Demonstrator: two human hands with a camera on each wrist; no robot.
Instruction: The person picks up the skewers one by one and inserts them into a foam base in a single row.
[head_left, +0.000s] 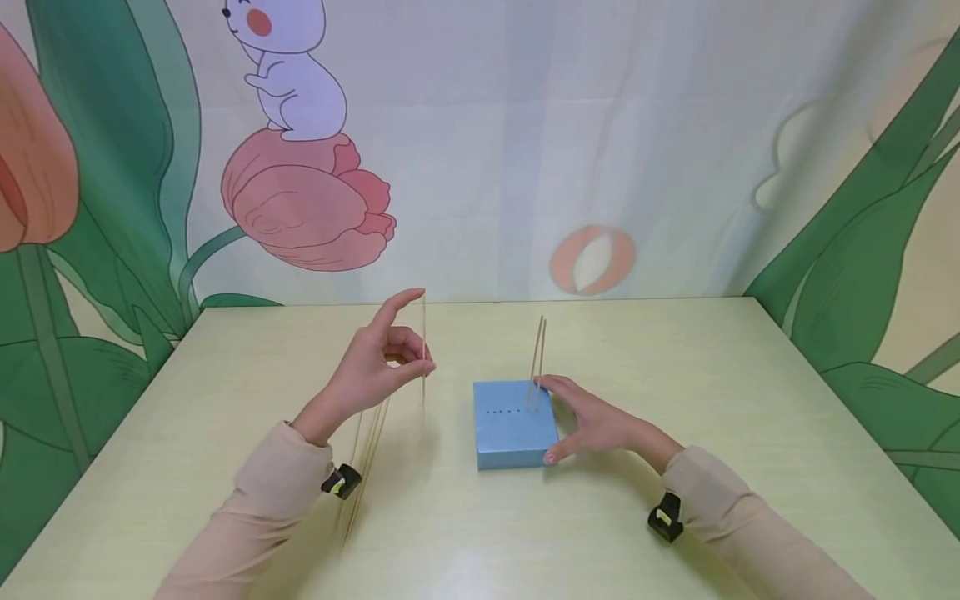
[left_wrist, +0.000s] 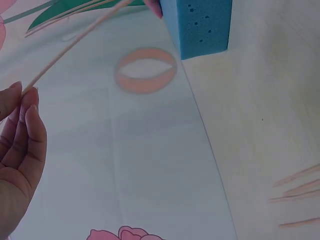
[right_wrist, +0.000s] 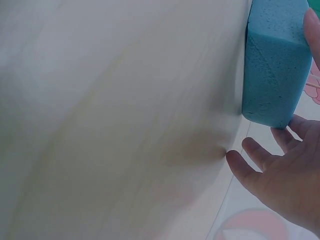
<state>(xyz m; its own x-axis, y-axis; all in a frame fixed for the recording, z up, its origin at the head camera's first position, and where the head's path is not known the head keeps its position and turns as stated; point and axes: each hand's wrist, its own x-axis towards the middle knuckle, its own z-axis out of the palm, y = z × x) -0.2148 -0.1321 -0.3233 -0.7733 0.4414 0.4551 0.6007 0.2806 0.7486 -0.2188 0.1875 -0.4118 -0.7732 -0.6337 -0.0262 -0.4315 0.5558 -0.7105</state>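
My left hand [head_left: 367, 367] is raised left of a blue foam block [head_left: 498, 437]. It pinches a thin wooden skewer [head_left: 424, 333] upright between thumb and fingers, with the index fingertip at its top end. In the left wrist view the skewer [left_wrist: 70, 47] slants up from the fingertips. My right hand [head_left: 600, 421] holds the block by its right side, thumb at the near corner and index finger at the far one. Two skewers [head_left: 535, 362] stand in the block, just right of a row of several small holes [head_left: 502, 412]. In the right wrist view the block [right_wrist: 277, 75] lies between thumb and fingers.
Several loose skewers [head_left: 367, 467] lie on the pale table [head_left: 465, 533], partly behind the left forearm. A printed curtain [head_left: 480, 167] with flowers and a white animal hangs behind the table's far edge. Each wrist carries a small black camera [head_left: 342, 481].
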